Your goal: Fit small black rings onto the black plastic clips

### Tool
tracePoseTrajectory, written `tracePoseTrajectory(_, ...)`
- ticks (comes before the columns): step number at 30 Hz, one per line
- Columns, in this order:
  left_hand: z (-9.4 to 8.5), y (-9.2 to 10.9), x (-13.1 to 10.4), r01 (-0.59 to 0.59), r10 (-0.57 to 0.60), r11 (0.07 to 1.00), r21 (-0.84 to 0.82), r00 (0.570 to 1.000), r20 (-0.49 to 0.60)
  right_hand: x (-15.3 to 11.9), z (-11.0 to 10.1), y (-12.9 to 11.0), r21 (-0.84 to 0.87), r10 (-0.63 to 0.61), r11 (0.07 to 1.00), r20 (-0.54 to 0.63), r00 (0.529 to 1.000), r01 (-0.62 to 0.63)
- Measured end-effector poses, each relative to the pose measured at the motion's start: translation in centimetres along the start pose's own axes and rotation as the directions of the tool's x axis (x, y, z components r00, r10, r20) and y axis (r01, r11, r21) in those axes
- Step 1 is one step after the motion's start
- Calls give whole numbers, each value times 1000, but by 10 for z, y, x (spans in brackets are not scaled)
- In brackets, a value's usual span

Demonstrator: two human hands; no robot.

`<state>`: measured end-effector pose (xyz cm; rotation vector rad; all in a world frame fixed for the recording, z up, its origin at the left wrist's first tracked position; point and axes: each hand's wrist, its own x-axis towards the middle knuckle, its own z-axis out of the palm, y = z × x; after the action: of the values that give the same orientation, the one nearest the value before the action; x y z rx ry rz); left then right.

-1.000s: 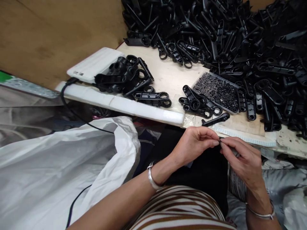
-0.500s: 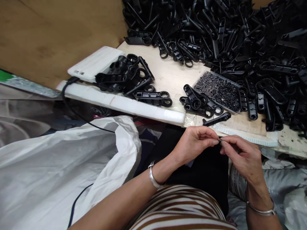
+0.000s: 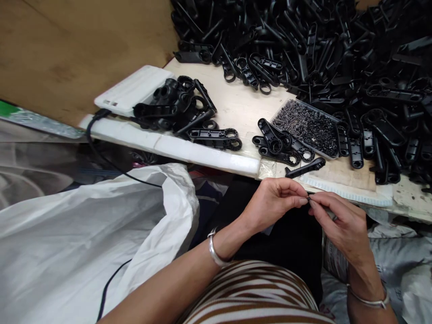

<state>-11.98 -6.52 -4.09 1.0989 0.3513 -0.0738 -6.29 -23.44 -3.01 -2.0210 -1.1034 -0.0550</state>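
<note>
My left hand (image 3: 275, 201) and my right hand (image 3: 340, 220) meet fingertip to fingertip just off the table's front edge. Between them is a tiny dark piece (image 3: 308, 198), pinched from both sides; its shape is too small to tell. Just above my left hand, a single black plastic part (image 3: 305, 168) lies at the edge. Behind it sit several black ring-ended parts (image 3: 275, 143), beside a clear tray (image 3: 277, 111) filled with small dark pieces.
A large heap of black parts (image 3: 303, 54) covers the back and right of the table (image 3: 232, 101). A white box (image 3: 135, 90) with a black cable stands left, beside a small pile of parts (image 3: 185, 103). A white sack (image 3: 84, 234) hangs open below.
My right hand has shifted very slightly left, its fingertips closer to those of my left hand. My left hand has hardly moved.
</note>
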Motion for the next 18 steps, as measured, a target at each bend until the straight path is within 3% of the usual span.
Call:
tracePoseTrajectory(7,4,-2,-2,-95,97,981,166,995,0,2,2,-6,-92,-61,994,-33,998,58)
tracePoseTrajectory(11,3,-4,-2,-134,137,952,275,991,6,2,4,-5,-168,-95,981,4,995,95)
tracePoseTrajectory(15,3,0,-2,-170,143,926,336,984,105,1,6,0,-195,-110,976,-53,992,98)
tracePoseTrajectory(18,4,6,-4,-243,167,881,406,963,213,0,5,3,-124,-23,992,-114,993,9)
